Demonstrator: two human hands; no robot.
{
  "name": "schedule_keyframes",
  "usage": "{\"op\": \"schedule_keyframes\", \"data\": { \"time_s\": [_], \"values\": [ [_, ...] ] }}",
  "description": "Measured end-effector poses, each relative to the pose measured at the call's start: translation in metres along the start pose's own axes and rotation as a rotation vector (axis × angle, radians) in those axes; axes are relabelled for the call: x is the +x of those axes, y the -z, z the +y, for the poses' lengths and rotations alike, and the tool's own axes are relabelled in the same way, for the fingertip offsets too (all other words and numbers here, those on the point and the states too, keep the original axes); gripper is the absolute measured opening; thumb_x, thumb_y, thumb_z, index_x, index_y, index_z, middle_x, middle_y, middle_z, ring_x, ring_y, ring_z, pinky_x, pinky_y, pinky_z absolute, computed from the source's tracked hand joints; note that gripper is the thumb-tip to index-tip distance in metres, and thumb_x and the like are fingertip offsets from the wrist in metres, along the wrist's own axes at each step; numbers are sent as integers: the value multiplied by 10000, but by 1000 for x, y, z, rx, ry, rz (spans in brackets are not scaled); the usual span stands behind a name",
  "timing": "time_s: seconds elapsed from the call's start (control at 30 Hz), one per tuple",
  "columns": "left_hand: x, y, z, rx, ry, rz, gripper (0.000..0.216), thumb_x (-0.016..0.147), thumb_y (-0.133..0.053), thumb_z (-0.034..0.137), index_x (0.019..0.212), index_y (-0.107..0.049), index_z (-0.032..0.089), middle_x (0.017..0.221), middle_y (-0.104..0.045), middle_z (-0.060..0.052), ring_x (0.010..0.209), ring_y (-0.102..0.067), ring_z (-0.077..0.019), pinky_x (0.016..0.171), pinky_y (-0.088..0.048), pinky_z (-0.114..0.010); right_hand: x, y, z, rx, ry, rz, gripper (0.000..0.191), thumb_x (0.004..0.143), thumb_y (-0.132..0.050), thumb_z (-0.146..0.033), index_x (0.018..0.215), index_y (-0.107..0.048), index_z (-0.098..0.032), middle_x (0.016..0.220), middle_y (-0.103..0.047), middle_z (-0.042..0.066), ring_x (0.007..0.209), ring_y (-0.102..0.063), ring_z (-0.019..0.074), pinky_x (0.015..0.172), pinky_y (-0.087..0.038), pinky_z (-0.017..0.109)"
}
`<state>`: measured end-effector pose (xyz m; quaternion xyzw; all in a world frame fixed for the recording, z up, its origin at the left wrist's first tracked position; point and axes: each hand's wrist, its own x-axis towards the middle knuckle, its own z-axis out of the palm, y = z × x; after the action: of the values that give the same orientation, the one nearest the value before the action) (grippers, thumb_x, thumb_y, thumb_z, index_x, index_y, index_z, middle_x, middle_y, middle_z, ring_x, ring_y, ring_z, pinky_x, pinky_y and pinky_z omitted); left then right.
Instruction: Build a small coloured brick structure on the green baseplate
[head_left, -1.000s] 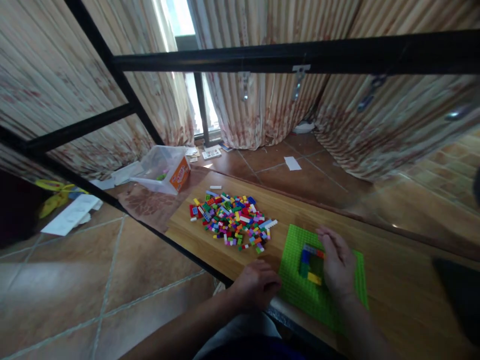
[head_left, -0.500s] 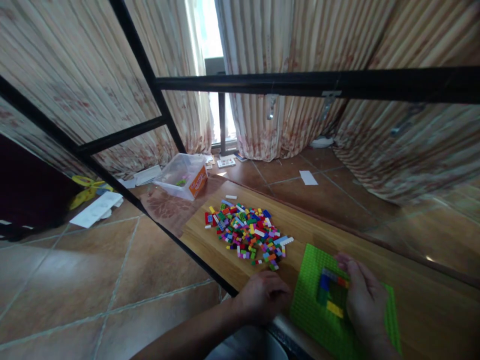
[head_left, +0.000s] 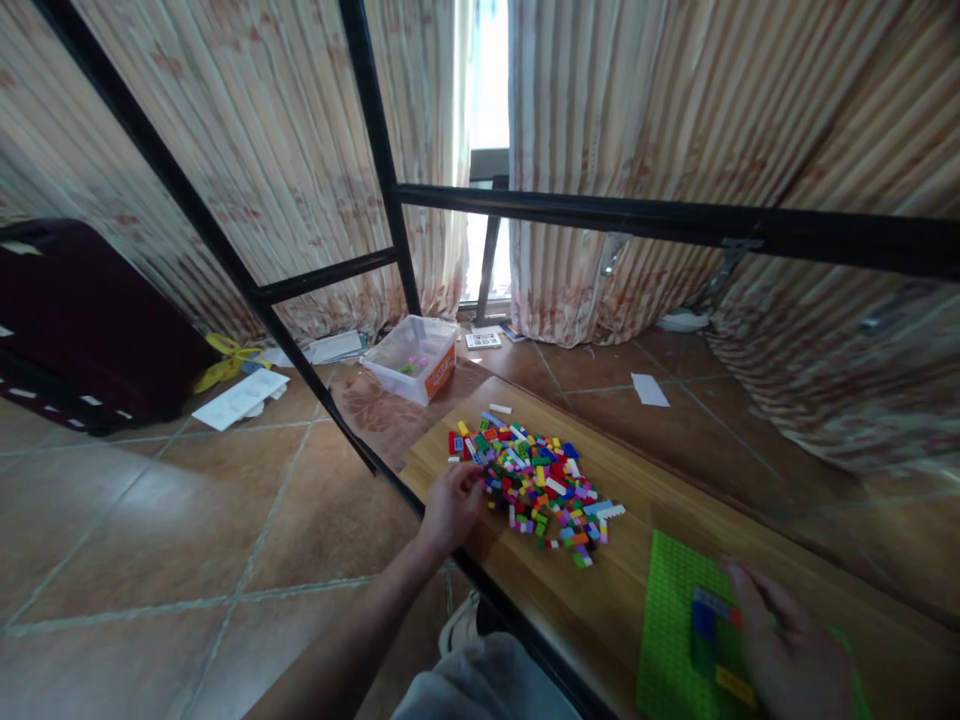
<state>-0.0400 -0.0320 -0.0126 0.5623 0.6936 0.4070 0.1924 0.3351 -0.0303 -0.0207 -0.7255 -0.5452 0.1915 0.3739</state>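
A heap of small coloured bricks [head_left: 540, 480] lies on the wooden table top [head_left: 645, 520]. My left hand [head_left: 452, 503] is stretched out to the heap's near left edge, fingertips touching the bricks there, fingers curled. Whether it holds a brick is hidden. A bright green baseplate [head_left: 667, 620] lies at the lower right with a few blue, red, green and yellow bricks [head_left: 709, 630] pressed onto it. My right hand [head_left: 791, 660] rests flat on the baseplate beside those bricks, fingers extended.
A clear plastic tub with an orange label [head_left: 414, 358] stands on the tiled floor beyond the table. Black metal frame bars [head_left: 660, 218] cross in front of curtains. Papers [head_left: 241, 397] and a dark case [head_left: 82, 330] lie on the floor at left.
My left hand has left the table's front edge beside the baseplate and reached up and left to the brick heap. The camera has swung left; my right hand stays on the baseplate.
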Motion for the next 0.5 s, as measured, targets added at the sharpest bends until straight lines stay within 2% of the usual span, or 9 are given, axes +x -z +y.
{"op": "schedule_keyframes", "data": {
  "time_s": [0.1,0.17,0.23,0.33,0.5],
  "values": [
    [21,7,-7,135,2,45,292,821,-609,162,1110,-632,199,1089,-633,-69,962,-611,-205,888,-505,-367,-14,-2,-5,-111,206,2,537,800,-465,-684,966,-682,-222,1042,-706,125,1013,-645,354,940,-482,548],
    [35,9,-6,224,-48,31,387,800,-640,168,1184,-606,207,1177,-615,-86,1107,-569,-249,978,-466,-410,-28,-8,-4,-182,351,-23,590,812,-433,-701,1046,-658,-208,1120,-682,136,1055,-625,348,963,-468,547],
    [47,8,-3,300,-105,-14,438,800,-650,190,1233,-584,197,1230,-608,-97,1181,-527,-275,1028,-427,-430,-43,-18,0,-290,430,-2,655,834,-383,-708,1129,-630,-178,1239,-632,167,1118,-595,365,984,-441,570],
    [60,3,1,379,-157,-84,442,823,-623,208,1260,-571,164,1200,-639,-106,1159,-532,-280,1024,-417,-426,-64,-31,7,-442,421,50,640,886,-320,-645,1186,-606,-157,1339,-561,194,1198,-545,391,978,-423,601],
    [67,-4,1,370,-118,-91,426,813,-595,145,1237,-595,187,1165,-667,-81,1125,-549,-256,1012,-419,-409,-76,-44,6,-538,341,71,542,918,-311,-532,1176,-618,-168,1369,-530,186,1200,-538,385,947,-433,603]
  ]
}}
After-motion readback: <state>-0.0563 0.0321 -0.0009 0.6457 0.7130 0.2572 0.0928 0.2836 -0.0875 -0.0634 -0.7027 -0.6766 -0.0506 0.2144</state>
